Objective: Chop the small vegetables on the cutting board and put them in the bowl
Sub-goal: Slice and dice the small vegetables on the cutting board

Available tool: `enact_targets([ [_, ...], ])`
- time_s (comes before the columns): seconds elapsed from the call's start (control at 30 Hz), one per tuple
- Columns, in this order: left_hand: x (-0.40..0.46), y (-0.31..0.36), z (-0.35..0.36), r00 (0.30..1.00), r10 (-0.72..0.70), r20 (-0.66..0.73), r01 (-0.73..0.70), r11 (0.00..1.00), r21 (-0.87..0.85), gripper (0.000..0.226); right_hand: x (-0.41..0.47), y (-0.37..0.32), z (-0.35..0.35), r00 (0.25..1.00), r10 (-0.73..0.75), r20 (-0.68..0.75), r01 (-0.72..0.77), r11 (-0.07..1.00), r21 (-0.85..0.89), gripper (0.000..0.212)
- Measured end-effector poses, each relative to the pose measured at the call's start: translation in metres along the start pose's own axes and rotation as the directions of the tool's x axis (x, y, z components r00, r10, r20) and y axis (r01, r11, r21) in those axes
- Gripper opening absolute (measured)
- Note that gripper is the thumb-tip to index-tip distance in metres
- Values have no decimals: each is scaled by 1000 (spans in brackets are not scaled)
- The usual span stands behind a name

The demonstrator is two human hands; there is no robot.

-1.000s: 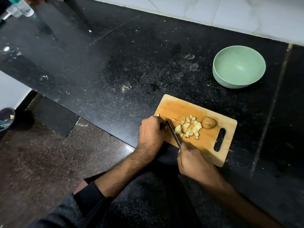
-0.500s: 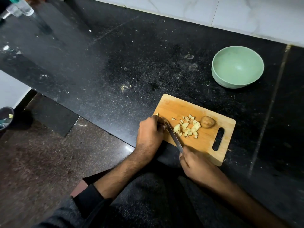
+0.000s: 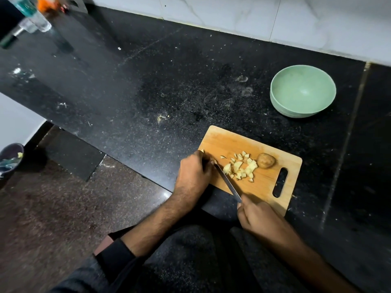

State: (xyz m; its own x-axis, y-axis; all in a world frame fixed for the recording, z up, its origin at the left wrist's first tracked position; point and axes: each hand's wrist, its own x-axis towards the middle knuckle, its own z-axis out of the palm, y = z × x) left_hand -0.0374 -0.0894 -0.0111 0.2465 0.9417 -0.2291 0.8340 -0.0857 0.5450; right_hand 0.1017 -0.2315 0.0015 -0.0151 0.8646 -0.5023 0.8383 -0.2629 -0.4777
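A wooden cutting board (image 3: 230,142) lies at the front edge of the black counter. On it sits a pile of pale chopped pieces (image 3: 241,168) and, just right of the pile, one small whole brown vegetable (image 3: 266,160). My left hand (image 3: 194,172) rests curled at the board's left edge, its fingers over a small piece that is mostly hidden. My right hand (image 3: 257,217) grips the handle of a knife (image 3: 227,181), whose blade slants up and left to my left fingertips. An empty pale green bowl (image 3: 302,92) stands beyond the board to the right.
The black counter (image 3: 148,92) is speckled with crumbs; a small scrap (image 3: 162,117) lies left of the board. Bottles (image 3: 31,15) stand at the far left corner. A white tiled wall (image 3: 275,20) runs behind. A dark bin (image 3: 9,159) sits on the floor at left.
My right hand has drawn back a little toward me with the knife, the blade still against my left fingertips. The pile, the whole vegetable and the bowl have not moved.
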Motion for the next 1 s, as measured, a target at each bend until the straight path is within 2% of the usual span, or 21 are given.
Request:
enact_targets([
  [0.17, 0, -3, -8, 1000, 15, -1, -15, 1000, 16, 19, -1, 4, -4, 998, 29, -57, -28, 999, 24, 25],
  [0.3, -2, -4, -10, 999, 19, 34, -20, 1000, 23, 18, -1, 3, -6, 995, -6, -99, 7, 1000, 4, 29],
  [0.47, -4, -7, -10, 999, -19, 40, 17, 997, 70, 14, 2, -4, -10, 996, -65, -62, 62, 997, -52, 31],
  [0.7, -9, -4, -14, 998, 64, 27, -69, 966, 251, 20, 2, -8, -16, 998, -35, -48, 30, 996, -87, 31],
  [0.87, -10, -4, -13, 995, 93, 34, -99, 953, 286, 23, 0, -7, -13, 997, -7, -73, 2, 998, -70, 23],
  [1.0, -7, -7, -14, 998, 63, 14, -64, 956, 286, 26, 1, -5, -11, 996, 40, -77, -42, 999, -24, 27],
])
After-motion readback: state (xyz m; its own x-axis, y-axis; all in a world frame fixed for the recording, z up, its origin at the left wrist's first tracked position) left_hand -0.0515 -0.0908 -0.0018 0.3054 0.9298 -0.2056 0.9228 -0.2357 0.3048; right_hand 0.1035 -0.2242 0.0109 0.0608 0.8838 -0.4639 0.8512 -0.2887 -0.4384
